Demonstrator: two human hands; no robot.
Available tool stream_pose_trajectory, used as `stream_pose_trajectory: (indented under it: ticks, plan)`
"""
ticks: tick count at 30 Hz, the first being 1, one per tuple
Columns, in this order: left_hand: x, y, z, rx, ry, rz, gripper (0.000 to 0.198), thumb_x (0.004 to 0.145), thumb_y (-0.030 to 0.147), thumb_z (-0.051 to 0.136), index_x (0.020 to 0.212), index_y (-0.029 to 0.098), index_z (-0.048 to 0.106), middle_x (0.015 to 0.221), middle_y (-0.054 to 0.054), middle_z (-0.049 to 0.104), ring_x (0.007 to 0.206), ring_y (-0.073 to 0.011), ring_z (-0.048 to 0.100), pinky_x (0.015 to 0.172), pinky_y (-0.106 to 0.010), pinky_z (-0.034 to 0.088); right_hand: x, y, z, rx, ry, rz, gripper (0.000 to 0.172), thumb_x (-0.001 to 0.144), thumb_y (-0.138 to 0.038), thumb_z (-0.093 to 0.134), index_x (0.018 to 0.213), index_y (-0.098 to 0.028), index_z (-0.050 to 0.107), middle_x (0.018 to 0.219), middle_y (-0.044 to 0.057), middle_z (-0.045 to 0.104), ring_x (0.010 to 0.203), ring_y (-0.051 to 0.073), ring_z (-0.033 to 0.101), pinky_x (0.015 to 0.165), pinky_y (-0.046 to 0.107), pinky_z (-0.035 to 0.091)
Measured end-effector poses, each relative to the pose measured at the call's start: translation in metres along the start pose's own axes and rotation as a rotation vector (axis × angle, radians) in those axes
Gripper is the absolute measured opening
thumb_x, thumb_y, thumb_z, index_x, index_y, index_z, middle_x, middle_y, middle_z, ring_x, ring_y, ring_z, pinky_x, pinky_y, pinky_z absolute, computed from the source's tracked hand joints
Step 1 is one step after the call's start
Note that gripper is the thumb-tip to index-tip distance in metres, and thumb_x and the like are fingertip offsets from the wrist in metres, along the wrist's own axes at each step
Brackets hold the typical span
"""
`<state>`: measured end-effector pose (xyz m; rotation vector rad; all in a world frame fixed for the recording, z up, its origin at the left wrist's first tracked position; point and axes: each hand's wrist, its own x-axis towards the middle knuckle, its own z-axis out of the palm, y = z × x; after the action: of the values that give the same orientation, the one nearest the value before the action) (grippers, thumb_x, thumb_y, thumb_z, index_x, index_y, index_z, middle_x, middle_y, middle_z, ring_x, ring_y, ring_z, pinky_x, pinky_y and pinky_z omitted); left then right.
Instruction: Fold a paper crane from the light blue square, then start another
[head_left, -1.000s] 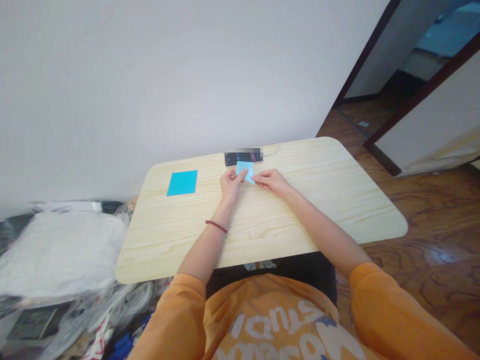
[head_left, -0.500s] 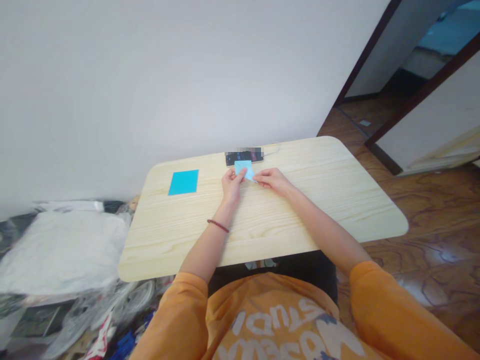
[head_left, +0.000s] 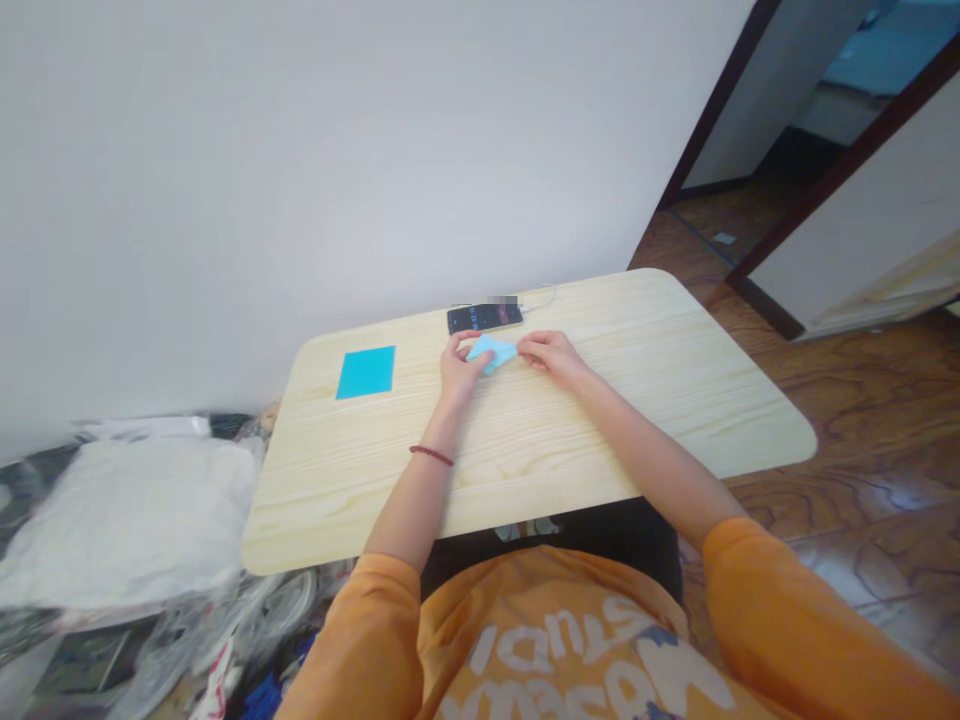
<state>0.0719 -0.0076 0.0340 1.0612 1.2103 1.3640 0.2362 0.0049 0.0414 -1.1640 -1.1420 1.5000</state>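
The light-blue folded paper (head_left: 501, 347), drawn to a point on its right side, is near the far edge of the desk (head_left: 570, 440), in front of the smartphone (head_left: 484, 318); whether it rests on the wood or is held just above is hard to tell. The left hand (head_left: 461, 366) pinches its left part, thumb lying across the top and fingers curled round behind. The right hand (head_left: 547, 355) has thumb and forefinger pressed together, seemingly on the paper's pointed tip. For clean handling, the left thumb should probably stay firm yet flat, since a hard squeeze could dent the sheet, while the right fingertips guide the tip lightly and keep the edges lined up. Pulling the hands apart might tear or skew so thin a piece; pressing it against the desk would likely give a sharper crease than working in the air. The smartphone and its white cable (head_left: 541, 302) sit close beyond the fingers, so small movements suit best. Well to the left, the bright blue square sheet (head_left: 366, 372) lies flat.
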Motion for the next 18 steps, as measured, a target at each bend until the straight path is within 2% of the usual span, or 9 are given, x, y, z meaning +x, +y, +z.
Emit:
stream_pose_trajectory:
  ticks: [4, 7, 11, 18]
  plan:
    - [0.0028, 0.0032, -0.0078, 0.11, -0.12, 0.012, 0.035, 0.059, 0.034, 0.076, 0.088, 0.016, 0.069, 0.071, -0.004, 0.068, 0.061, -0.0121, 0.059, 0.058, -0.023, 0.044, -0.0022, -0.0013, 0.0016, -0.148, -0.039, -0.002, 0.018, 0.057, -0.03, 0.069, 0.06, -0.014, 0.061, 0.044, -0.004, 0.047, 0.043, 0.006, 0.036, 0.043, 0.022, 0.022]
    - [0.0033, 0.0019, -0.0094, 0.159, -0.17, -0.039, 0.03, 0.055, 0.036, 0.08, 0.076, 0.016, 0.072, 0.068, -0.004, 0.068, 0.056, -0.0112, 0.056, 0.053, -0.023, 0.042, -0.0019, -0.0002, 0.002, -0.183, -0.055, 0.001, 0.018, 0.058, -0.03, 0.069, 0.059, -0.014, 0.06, 0.043, -0.004, 0.048, 0.042, 0.006, 0.037, 0.043, 0.022, 0.023]
    - [0.0023, -0.0002, -0.0074, 0.107, -0.153, -0.126, 0.028, 0.05, 0.033, 0.083, 0.069, 0.016, 0.071, 0.063, -0.003, 0.066, 0.051, -0.01, 0.053, 0.049, -0.023, 0.04, 0.0016, 0.0029, -0.001, -0.137, -0.07, 0.009, 0.018, 0.059, -0.03, 0.069, 0.062, -0.014, 0.061, 0.045, -0.004, 0.048, 0.042, 0.005, 0.037, 0.041, 0.021, 0.022]
    - [0.0019, -0.0013, -0.0056, 0.066, -0.128, -0.159, 0.029, 0.048, 0.03, 0.084, 0.069, 0.015, 0.071, 0.063, -0.004, 0.067, 0.051, -0.0104, 0.054, 0.049, -0.023, 0.042, 0.0046, 0.0018, -0.0071, -0.067, -0.16, 0.071, 0.017, 0.061, -0.027, 0.069, 0.06, -0.012, 0.062, 0.047, -0.002, 0.051, 0.04, 0.003, 0.034, 0.037, 0.02, 0.016]
